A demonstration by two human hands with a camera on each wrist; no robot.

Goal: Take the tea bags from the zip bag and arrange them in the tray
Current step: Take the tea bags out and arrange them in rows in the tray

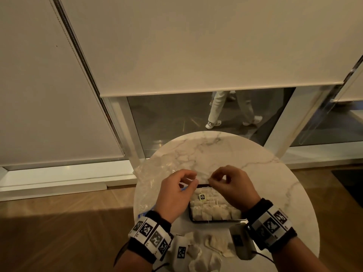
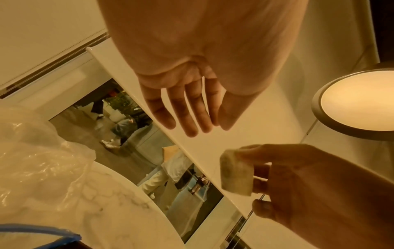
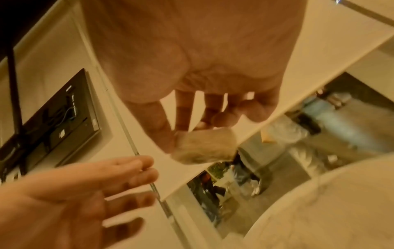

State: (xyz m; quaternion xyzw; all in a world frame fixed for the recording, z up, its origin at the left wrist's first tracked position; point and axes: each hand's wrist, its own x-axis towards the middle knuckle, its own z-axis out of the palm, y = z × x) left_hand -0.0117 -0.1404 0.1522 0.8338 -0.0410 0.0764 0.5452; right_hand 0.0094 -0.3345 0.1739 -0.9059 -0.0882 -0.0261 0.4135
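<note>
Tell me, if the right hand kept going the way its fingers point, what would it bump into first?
Most likely the left hand. The right hand, pinching a tea bag, points leftward above the tray, and the left hand's open fingers sit just beyond the bag. Depth is hard to judge.

Pretty dim and warm yellow all over, brightest off the round lamp [image 2: 360, 99] in the left wrist view. Soft motion blur on both wrist shots, fisheye bending at the edges. Dark shadow across the wood floor [image 1: 59, 232].
</note>
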